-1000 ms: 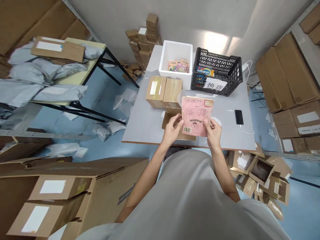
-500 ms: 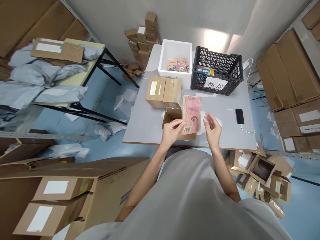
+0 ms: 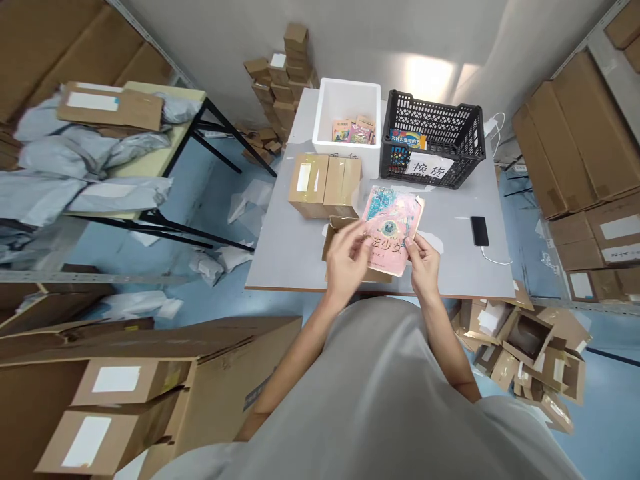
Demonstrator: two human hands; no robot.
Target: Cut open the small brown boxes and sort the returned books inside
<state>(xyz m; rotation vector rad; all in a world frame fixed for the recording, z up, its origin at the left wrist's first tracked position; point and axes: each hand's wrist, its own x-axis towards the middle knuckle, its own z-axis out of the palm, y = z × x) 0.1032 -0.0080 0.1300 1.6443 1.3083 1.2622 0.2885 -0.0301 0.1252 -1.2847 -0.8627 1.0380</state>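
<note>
Table [image 3: 300, 247]: open box [image 3: 333, 231] mostly behind pink book [image 3: 393, 227]

Bare table [image 3: 287, 250] runs left of your left hand [image 3: 346, 261] to the edge. Ahead, taped boxes [image 3: 324, 185] and the black crate [image 3: 433, 152] wall you off; phone [image 3: 479, 231] lies right.

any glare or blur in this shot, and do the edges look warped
Head view: glare patch on the wall behind the crate; left hand blurred over the book, which the right hand grips; shelves at the frame edges bow from wide-angle distortion.
</note>
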